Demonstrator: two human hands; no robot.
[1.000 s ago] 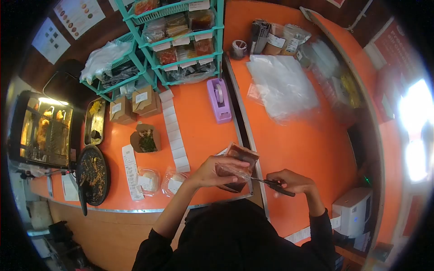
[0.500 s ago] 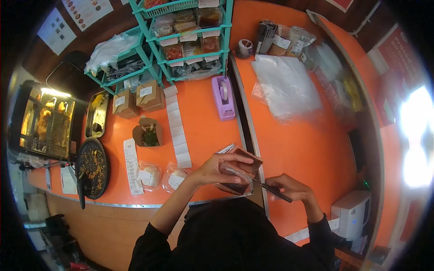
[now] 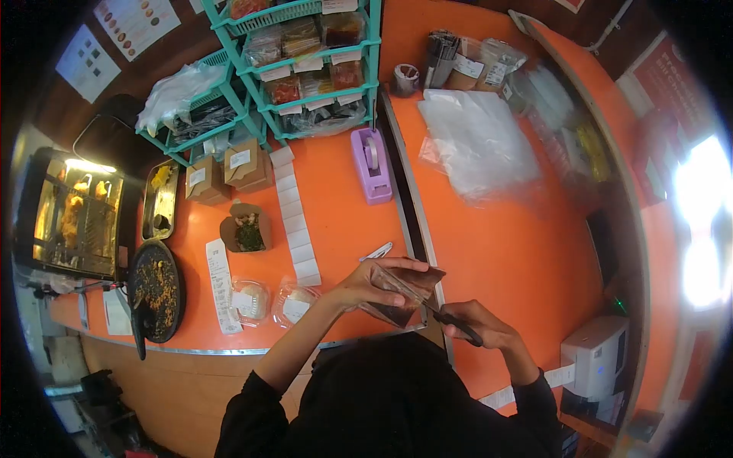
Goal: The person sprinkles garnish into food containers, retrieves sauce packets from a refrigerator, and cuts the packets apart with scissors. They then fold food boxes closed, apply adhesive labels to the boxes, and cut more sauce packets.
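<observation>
My left hand (image 3: 370,288) grips a brown plastic packet (image 3: 422,281) above the counter's front edge, thumb on the near side and fingers over the top. My right hand (image 3: 489,324) is closed round the black handles of a pair of scissors (image 3: 467,333). Their blades point left and lie at the packet's middle, partly hidden by its shiny film. Just beyond my left hand a small white object (image 3: 376,252) rests on the counter. Two clear plastic tubs with white labels, one of them a round tub (image 3: 296,305), stand to the left of my left forearm.
On the orange counter (image 3: 343,221) stand an open food box (image 3: 248,233), two closed cardboard boxes (image 3: 246,166), a purple tape dispenser (image 3: 371,166), a receipt (image 3: 221,286) and a black pan (image 3: 156,291). Teal racks (image 3: 309,84) rise behind. Clear bags (image 3: 481,145) lie right.
My right hand and the scissors have moved slightly left, closer to the packet. The packet has tilted, and more of the white object behind it shows. The view has shifted a little.
</observation>
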